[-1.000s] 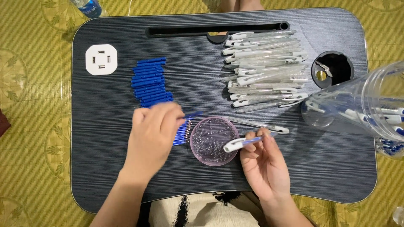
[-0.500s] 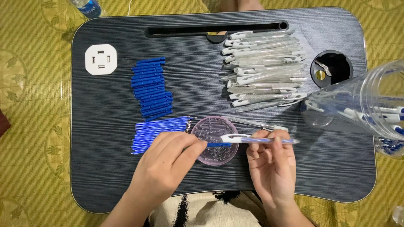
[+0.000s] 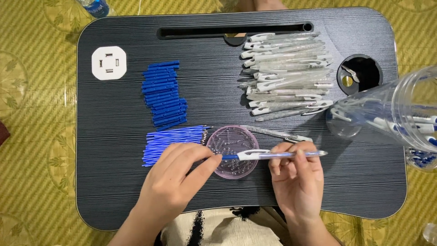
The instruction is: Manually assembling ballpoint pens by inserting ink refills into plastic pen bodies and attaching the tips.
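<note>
My right hand [image 3: 297, 180] holds a clear pen with a white clip [image 3: 273, 155] level over the black lap table [image 3: 114, 182]. My left hand [image 3: 175, 180] pinches the pen's blue end at its left tip, above a round clear dish of small springs [image 3: 232, 146]. Thin blue refills [image 3: 170, 138] lie in a bundle just left of the dish. A stack of short blue caps [image 3: 164, 93] sits above them. A pile of empty clear pen barrels [image 3: 287, 73] lies at the upper right.
A clear plastic jar [image 3: 391, 109] lies on its side at the right edge with finished pens inside. A round cup hole [image 3: 359, 75] holds small parts. A white square socket block [image 3: 109, 63] sits upper left. A slot runs along the table's far edge.
My left hand left the refill bundle and moved right to the pen's left end. My right hand turned the pen level over the dish.
</note>
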